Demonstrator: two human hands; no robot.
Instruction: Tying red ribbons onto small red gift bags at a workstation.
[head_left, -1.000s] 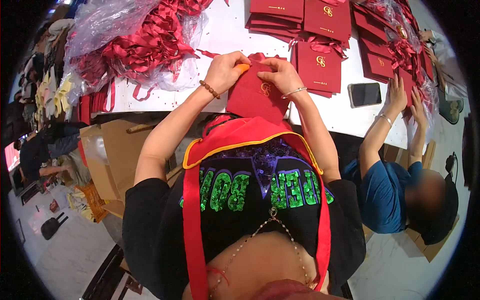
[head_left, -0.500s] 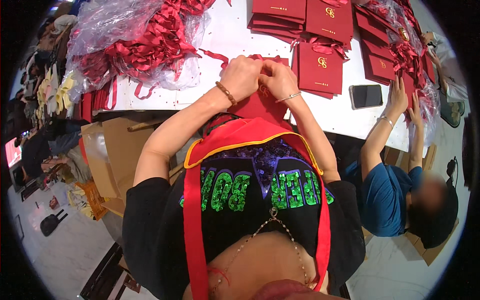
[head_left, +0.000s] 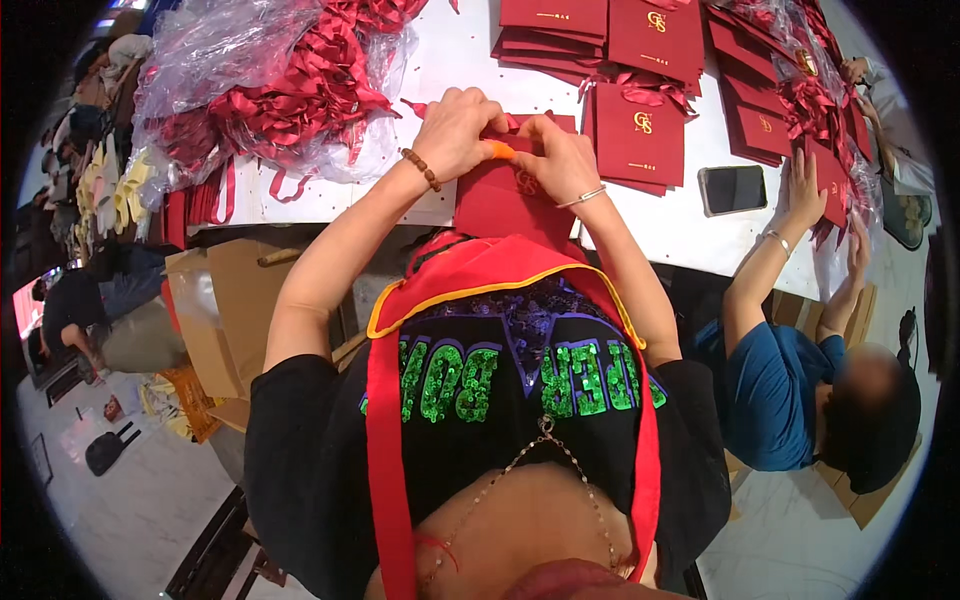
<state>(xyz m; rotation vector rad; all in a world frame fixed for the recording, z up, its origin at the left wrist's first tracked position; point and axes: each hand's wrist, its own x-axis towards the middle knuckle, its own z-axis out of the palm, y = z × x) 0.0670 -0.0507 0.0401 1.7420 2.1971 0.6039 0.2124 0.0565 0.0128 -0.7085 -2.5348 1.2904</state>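
Observation:
A dark red paper gift bag (head_left: 490, 207) lies at the table's near edge in front of me, gold lettering partly under my fingers. My left hand (head_left: 460, 135) is closed over its upper part, fingers curled. An orange cover (head_left: 500, 150) shows on its thumb. Past this hand, a loose end of dark red ribbon (head_left: 420, 107) sticks out to the left. My right hand (head_left: 562, 162) is closed in a pinch at the bag's upper right, thumb toward the left thumb. The ribbon between my fingers is mostly hidden.
Ribbons in clear plastic (head_left: 300, 90) heap at the left. Stacked red bags (head_left: 640, 135) with bows stand ahead and right, near a black phone (head_left: 733, 190). At the right, a co-worker in a blue shirt (head_left: 775, 410) handles red bags. Cardboard boxes (head_left: 240, 310) stand below left.
My hands have moved slightly apart, the left one shifting left, and the orange thumb cover has come into sight. The co-worker's hands have moved, with a red bag now at one.

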